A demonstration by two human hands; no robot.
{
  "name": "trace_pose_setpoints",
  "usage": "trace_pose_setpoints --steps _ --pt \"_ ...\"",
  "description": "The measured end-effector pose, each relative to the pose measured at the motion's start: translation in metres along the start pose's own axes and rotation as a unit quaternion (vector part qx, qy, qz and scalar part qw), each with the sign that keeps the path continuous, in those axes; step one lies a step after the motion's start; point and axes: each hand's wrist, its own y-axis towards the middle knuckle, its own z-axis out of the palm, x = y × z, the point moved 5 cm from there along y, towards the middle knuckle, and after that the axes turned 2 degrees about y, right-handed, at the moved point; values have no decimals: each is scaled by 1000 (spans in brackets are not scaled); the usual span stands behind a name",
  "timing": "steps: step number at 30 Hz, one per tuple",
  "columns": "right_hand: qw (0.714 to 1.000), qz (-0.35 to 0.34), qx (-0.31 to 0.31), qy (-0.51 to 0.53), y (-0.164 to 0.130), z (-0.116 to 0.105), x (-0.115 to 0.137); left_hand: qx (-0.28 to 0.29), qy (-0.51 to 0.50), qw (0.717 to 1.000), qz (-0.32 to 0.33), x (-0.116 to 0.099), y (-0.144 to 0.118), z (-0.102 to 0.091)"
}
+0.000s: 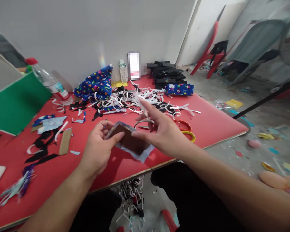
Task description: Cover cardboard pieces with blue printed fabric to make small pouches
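Head view: the left hand (98, 149) pinches a brown card piece (128, 141) with pale paper edging by its left end, just above the red tabletop (215, 124); the right hand (163, 132), fingers spread, touches its far edge. Scissors (185, 129) lie just behind. Held at one end only, the card could tilt or slip into the paper strips (135, 100).

Left hand (98, 149) curls closed, thumb forward; right hand (160, 132) reaches across it, fingers extended.
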Motion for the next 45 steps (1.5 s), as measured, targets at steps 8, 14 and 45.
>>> trace_pose_setpoints --steps 8,14,45 --pt "993 -14 112 31 -7 17 2 83 -30 992 -90 8 -19 10" --pt "973 -161 -64 -150 -14 -5 29 -30 -72 994 -72 18 -10 -1" --pt "988 148 11 43 -4 40 16 17 -141 989 -33 11 -32 14"
